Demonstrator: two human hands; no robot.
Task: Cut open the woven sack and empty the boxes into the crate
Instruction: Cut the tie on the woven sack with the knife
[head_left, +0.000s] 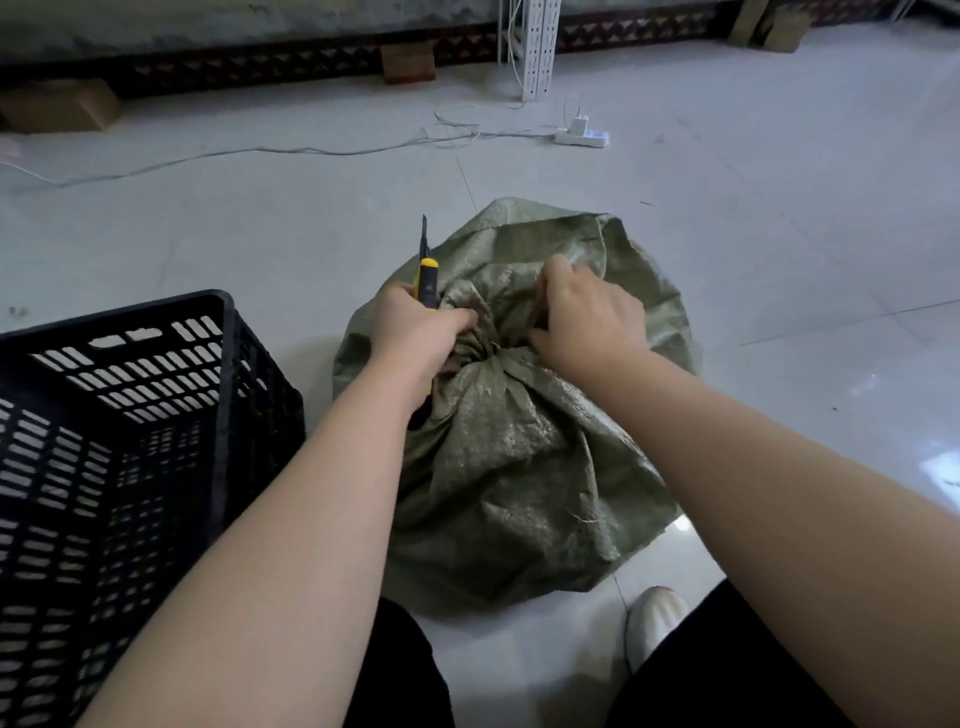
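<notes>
**Sack still tied, knife in left hand**

Woven sack (519, 415): olive green, shiny plastic weave, crumpled, bulging, sitting on the floor directly in front of the person, between their knees and out ahead. Neck is bunched and cinched near the top centre; loose fabric flares up behind the knot. A few frayed threads show on the near side. No cut visible. Contents hidden.

Crate (119, 441): black slatted plastic, just left of the sack, near but apart from it. Its visible inside shows only slats.

Floor (779, 234): pale glossy tiles, with glare patches on the right. White power strip (581, 136) with a plug lies beyond the sack, thin cables trailing left across the tiles. White perforated shelf upright (537, 47) stands at the back wall. Brown cardboard boxes (57, 106) sit along the dark patterned skirting. Pale shoe (655, 621) and black trousers at bottom edge.

Left hand (415, 327): fist closed around a yellow-and-black utility knife (427, 270), blade extended and pointing away and up, clear of the fabric; knuckles press against the cinched neck.

Right hand (587, 317): fingers curled, pinching the bunched fabric right of the knot, fingertips buried in folds.
</notes>
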